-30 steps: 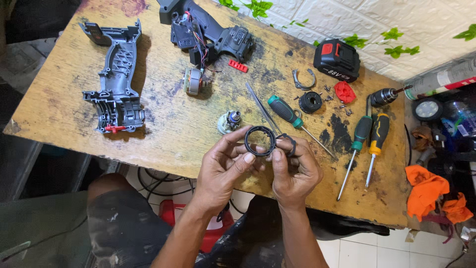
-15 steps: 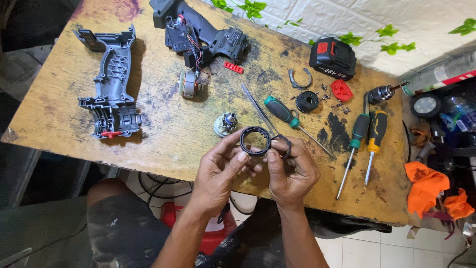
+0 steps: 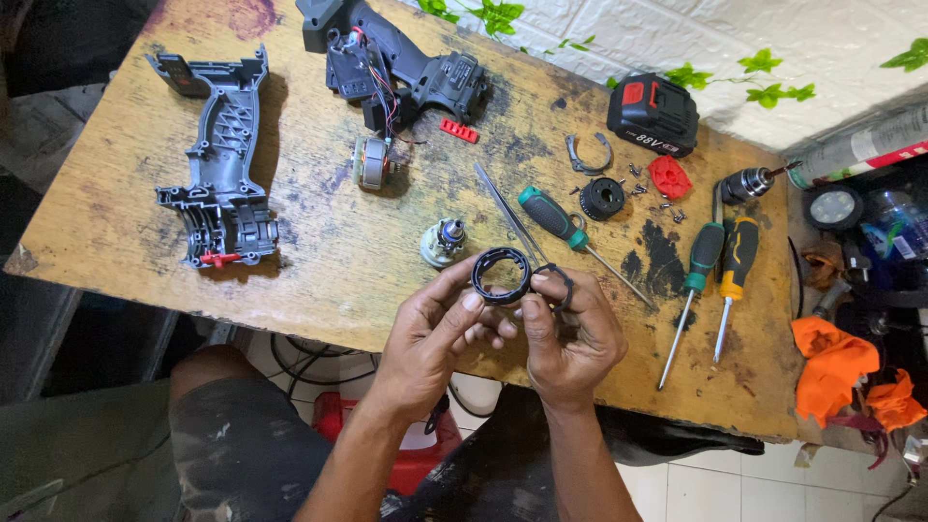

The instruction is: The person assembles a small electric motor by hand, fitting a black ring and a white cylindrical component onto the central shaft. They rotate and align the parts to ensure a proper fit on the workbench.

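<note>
Black ring point(image 3: 502, 275): a round, hollow plastic collar with a ribbed rim, held in the air just above the near edge of the desk point(image 3: 319, 251), between both hands.
Head view, left hand point(image 3: 435, 333): closed on the ring's left and lower rim, thumb and forefinger pinching it; wrist comes up from the lower left.
Head view, right hand point(image 3: 570, 333): fingers curled narrow around a smaller dark ring point(image 3: 558, 283) that sits just beside the larger one, fingertips touching the black ring's right rim.
Handling, as a judgement: the ring looks light and stiff, thin-walled, so likely to crack if squeezed hard across its width; the outer ribbed rim gives the surest hold, taken at opposite sides.
Head view, near things: a small metal gear assembly point(image 3: 444, 240) stands on the desk just beyond the left hand; tweezers point(image 3: 507, 211) and a green-handled screwdriver point(image 3: 553, 217) lie beyond the ring.
Head view, farther: an open grey tool housing half point(image 3: 220, 174) at the left, the other half with wiring point(image 3: 396, 68) at the top, a black and red battery pack point(image 3: 652, 114), two more screwdrivers point(image 3: 720, 266) to the right.
</note>
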